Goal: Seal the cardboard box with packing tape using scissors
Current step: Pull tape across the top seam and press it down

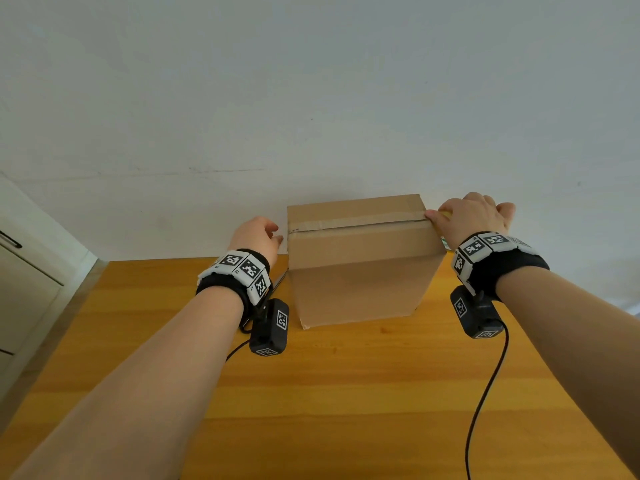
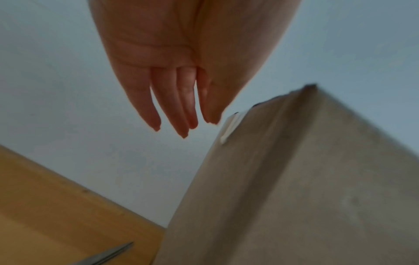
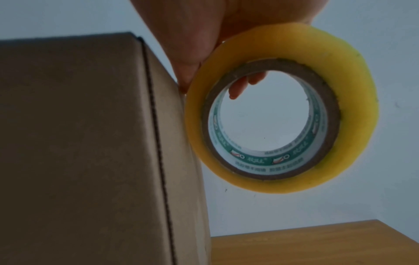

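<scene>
A closed brown cardboard box [image 1: 360, 268] stands on the wooden table [image 1: 346, 393] against the wall, with a strip of clear tape [image 1: 356, 221] along its top seam. My right hand [image 1: 467, 216] grips a yellowish roll of packing tape [image 3: 283, 107] at the box's right top edge, thumb against the box side [image 3: 90, 143]. My left hand [image 1: 258, 237] hovers just left of the box's top left edge, fingers [image 2: 179, 111] straight and holding nothing. The scissors' blades [image 2: 106, 254] lie on the table left of the box [image 2: 294, 179], partly hidden under my left wrist [image 1: 280, 280].
A plain white wall [image 1: 311, 98] rises directly behind the table. A white cabinet [image 1: 24, 271] stands to the left, beyond the table's edge. A black cable [image 1: 485, 393] runs from my right wrist camera across the table's front.
</scene>
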A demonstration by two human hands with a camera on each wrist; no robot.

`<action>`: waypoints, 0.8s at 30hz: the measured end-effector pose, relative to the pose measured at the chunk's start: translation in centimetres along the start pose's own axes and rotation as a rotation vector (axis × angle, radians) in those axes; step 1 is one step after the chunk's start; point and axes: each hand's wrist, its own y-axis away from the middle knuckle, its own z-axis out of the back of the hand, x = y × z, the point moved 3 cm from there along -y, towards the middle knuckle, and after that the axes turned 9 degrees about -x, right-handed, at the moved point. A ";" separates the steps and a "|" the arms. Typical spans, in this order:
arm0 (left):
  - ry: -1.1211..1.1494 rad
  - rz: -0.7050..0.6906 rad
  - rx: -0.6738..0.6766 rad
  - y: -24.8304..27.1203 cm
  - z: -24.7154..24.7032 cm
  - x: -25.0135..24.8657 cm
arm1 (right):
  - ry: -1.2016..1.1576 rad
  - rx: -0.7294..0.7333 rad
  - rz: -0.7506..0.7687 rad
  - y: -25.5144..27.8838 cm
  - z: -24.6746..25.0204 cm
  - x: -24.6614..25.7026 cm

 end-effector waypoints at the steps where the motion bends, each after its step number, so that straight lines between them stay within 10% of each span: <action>1: 0.025 -0.014 -0.049 0.3 0.4 -0.3 | -0.005 -0.002 0.001 0.1 0.0 0.1; 24: -0.242 -0.158 0.206 3.2 -1.7 -3.0 | -0.021 0.132 0.117 -0.4 -0.2 0.4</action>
